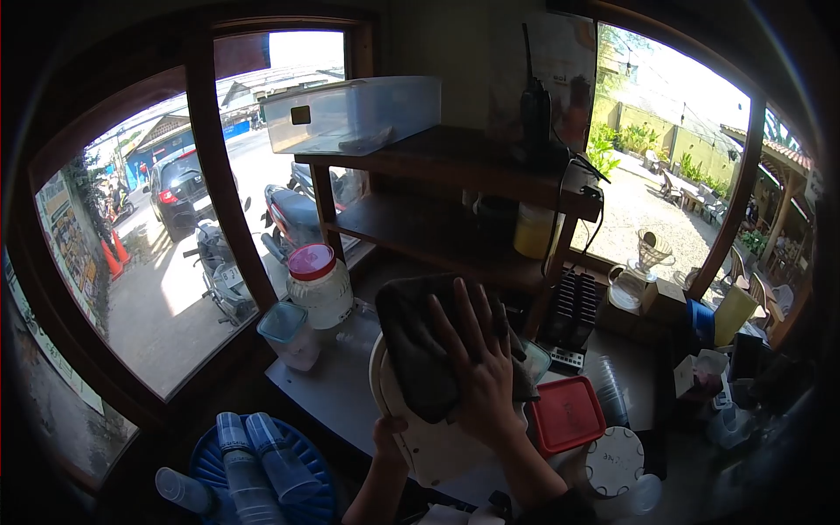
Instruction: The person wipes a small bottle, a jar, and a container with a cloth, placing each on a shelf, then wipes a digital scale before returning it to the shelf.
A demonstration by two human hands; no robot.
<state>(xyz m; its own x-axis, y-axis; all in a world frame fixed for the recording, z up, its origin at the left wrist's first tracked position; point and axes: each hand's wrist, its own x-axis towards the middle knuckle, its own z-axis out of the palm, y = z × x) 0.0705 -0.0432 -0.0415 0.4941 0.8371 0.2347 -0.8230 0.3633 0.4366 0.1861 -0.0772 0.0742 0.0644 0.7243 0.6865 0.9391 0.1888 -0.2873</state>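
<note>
My left hand (390, 436) is closed around the lower left edge of a pale, round-rimmed lid-like object (437, 451), whose exact kind I cannot make out. Over most of it lies a dark cloth (411, 337). My right hand (481, 376) rests flat on that cloth with fingers stretched out and spread, pressing it against the pale object. The cloth hides the object's upper part. Just right of my right hand is a red square lid (567, 415).
A glass jar with a red lid (318, 284) and a teal-lidded tub (289, 335) stand left. Plastic cups (241, 468) lie on a blue basket (324, 490). A wooden shelf (394, 166) holds a clear bin (359, 114) and a walkie-talkie (535, 114). A round white lid (615, 461) is right.
</note>
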